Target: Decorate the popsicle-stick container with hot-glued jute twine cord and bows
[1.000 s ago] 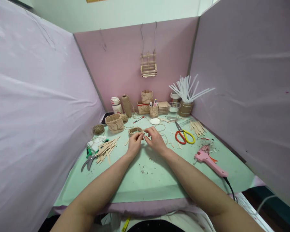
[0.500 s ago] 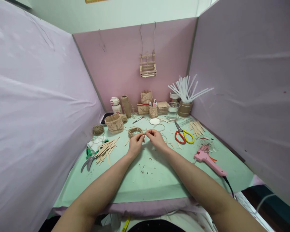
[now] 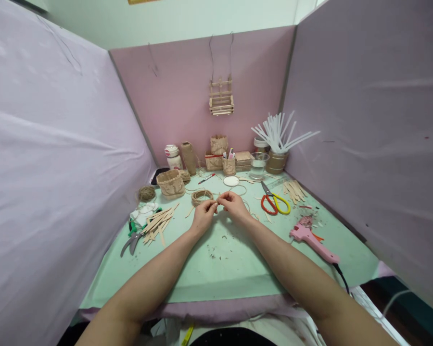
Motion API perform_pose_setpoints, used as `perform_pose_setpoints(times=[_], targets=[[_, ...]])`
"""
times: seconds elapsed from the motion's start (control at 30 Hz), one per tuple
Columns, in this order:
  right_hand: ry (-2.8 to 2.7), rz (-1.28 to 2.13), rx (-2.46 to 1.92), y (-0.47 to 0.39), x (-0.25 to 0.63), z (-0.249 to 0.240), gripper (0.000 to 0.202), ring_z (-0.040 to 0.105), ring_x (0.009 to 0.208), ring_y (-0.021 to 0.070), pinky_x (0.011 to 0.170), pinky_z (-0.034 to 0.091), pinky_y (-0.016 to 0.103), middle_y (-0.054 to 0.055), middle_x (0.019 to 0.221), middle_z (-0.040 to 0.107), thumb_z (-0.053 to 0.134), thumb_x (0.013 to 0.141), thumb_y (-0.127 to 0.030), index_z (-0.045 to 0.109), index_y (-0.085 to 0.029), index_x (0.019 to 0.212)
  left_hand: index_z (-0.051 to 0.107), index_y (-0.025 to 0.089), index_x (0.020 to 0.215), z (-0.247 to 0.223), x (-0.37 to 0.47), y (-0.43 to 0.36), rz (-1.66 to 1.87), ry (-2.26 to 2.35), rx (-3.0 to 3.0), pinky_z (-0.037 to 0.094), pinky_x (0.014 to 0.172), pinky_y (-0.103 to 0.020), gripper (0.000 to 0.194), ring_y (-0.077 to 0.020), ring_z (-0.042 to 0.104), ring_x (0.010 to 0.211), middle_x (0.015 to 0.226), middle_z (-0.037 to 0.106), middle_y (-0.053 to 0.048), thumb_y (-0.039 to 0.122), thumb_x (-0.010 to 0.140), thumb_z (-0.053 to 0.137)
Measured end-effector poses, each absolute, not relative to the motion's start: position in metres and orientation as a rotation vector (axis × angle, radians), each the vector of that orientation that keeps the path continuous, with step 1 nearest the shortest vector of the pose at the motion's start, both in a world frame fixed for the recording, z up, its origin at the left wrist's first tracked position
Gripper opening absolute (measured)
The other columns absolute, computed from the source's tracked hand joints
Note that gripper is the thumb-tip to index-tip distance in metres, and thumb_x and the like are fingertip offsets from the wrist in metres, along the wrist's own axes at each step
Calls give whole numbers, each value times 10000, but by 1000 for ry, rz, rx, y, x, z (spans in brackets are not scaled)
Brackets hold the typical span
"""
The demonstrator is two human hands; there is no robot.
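Note:
My left hand [image 3: 204, 215] and my right hand [image 3: 234, 205] meet fingertip to fingertip above the middle of the green table. Both are closed in a pinch on thin twine, whose end between the fingers is too small to make out clearly. Just behind my left hand lies a coil of brown twine [image 3: 202, 196]. A loop of loose twine [image 3: 238, 186] curves across the table behind my right hand. Scissors [image 3: 274, 202] with one red and one yellow handle rest to the right of my right hand.
On the left are wooden sticks [image 3: 159, 222], pruning shears [image 3: 132, 242], a twine ball [image 3: 146, 193] and a woven basket [image 3: 171, 183]. At right lies a pink glue gun [image 3: 313, 241]. Behind stand a water bowl [image 3: 259, 166] and a tin of white sticks [image 3: 277, 162].
My left hand has shifted very slightly to the right, and the fingertips of both hands have moved a little on the twine. Nothing else has visibly moved.

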State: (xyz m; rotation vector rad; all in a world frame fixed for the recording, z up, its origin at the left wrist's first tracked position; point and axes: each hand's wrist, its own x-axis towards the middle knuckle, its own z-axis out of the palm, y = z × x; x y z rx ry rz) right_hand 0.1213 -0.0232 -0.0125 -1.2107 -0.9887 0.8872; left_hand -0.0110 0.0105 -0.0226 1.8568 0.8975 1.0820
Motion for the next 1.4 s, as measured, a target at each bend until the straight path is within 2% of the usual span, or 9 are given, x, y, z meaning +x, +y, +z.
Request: perform_pose_setpoints(times=[0.23,0.4,0.63,0.83,0.97,1.17,1.4], targets=[[-1014,748,-1226,-22,122,-16,250,593,682,159,676,460,291,-20,706,628,654,638,-309,500,-225,816,676,149,787,-25,-11,14,1105,956,1768,413,599,-251,233,-134,527,601,668,624,-13,369,774,602],[-1086,646,-1263,-27,121,-13,229,625,735,185,782,462,341,-11,726,667,646,674,-291,514,-233,851,688,154,747,-24,-11,15,1139,969,1740,436,633,-264,204,-143,546,631,675,641,-17,353,739,645],[-1132,618,-1296,-30,120,-12,185,652,771,197,784,468,345,10,763,698,605,725,-287,517,-231,878,704,151,763,-27,-12,17,1174,998,1704,445,670,-277,209,-171,577,721,760,679,-46,352,729,663],[-1123,612,-1316,-30,120,-13,185,651,762,195,793,466,351,-1,741,702,612,704,-261,524,-235,865,685,146,759,-26,-10,15,1162,1016,1640,423,633,-263,205,-149,542,654,699,642,-20,347,719,666],[-1092,649,-1313,-27,120,-15,203,642,742,191,751,469,338,-2,727,692,624,685,-277,527,-231,857,664,143,759,-26,-9,15,1138,996,1584,392,585,-245,202,-121,490,586,640,589,11,340,714,662],[-1002,783,-1323,-21,122,-22,233,608,651,172,582,453,283,-4,689,669,644,643,-284,521,-231,834,637,146,750,-30,-6,18,1088,937,1463,345,526,-220,222,-91,431,536,602,532,35,353,686,689],[-975,898,-1347,-21,124,-21,205,514,491,123,474,405,252,-13,630,640,643,646,-269,526,-218,806,617,149,746,-26,-6,17,954,794,1275,350,490,-193,331,-78,445,559,643,505,21,427,624,748]])
